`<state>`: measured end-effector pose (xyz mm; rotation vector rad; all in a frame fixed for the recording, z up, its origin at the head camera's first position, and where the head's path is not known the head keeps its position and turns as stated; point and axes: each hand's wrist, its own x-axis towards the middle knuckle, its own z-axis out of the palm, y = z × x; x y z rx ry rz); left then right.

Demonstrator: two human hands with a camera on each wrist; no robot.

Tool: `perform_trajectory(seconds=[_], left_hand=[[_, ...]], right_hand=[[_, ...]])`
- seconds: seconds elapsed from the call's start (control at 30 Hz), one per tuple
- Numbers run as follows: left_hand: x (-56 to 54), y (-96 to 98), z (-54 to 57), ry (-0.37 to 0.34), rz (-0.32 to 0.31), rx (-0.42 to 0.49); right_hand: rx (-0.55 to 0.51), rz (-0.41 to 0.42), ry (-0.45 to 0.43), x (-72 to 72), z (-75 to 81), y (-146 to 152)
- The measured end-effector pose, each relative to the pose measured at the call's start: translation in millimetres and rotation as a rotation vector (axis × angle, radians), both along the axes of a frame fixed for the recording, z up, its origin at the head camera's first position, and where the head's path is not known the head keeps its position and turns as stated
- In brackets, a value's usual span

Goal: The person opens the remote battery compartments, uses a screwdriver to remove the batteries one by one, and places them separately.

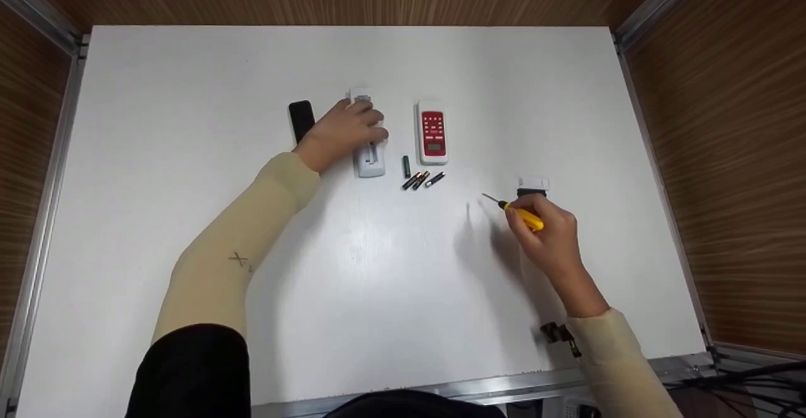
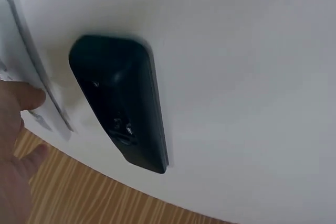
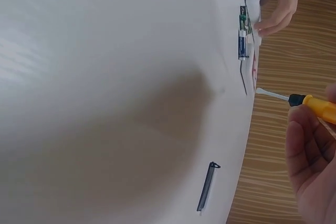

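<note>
My left hand [image 1: 343,131] rests over the middle of a white remote control [image 1: 371,165], its fingers spread across it. Part of the remote is hidden under that hand; a recess shows at its near end. Beside the left wrist lies a black remote control [image 2: 123,98], with an uncovered battery compartment in the left wrist view. My right hand [image 1: 554,235] pinches a screwdriver [image 1: 529,219] by its yellow handle, the thin metal shaft pointing left above the table. Several small batteries [image 1: 415,180] lie between the hands, close to the white remote.
Right of the left hand lies a white remote with a red keypad [image 1: 434,133]. A small white piece [image 1: 535,183] and a black piece [image 1: 531,192] lie just beyond the right hand. Wood-grain panels [image 1: 724,153] stand around the white table [image 1: 352,292].
</note>
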<state>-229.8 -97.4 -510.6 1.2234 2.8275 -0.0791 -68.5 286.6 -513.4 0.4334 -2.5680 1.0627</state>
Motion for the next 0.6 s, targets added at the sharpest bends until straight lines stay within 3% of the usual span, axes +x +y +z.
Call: perform_trajectory(seconds=[0.27, 0.43, 0.6], left_hand=[[22.4, -1.7, 6.4, -0.076, 0.191, 0.356], [38.4, -6.2, 6.7, -0.081, 0.252, 0.527], [62.0, -8.5, 2.8, -0.079, 0.303, 0.689]], right_hand=[[-0.020, -0.022, -0.054, -30.6, 2.0, 9], [-0.026, -0.081, -0.137, -53.3, -1.1, 12], [-0.045, -0.143, -0.261, -78.1, -11.2, 18]])
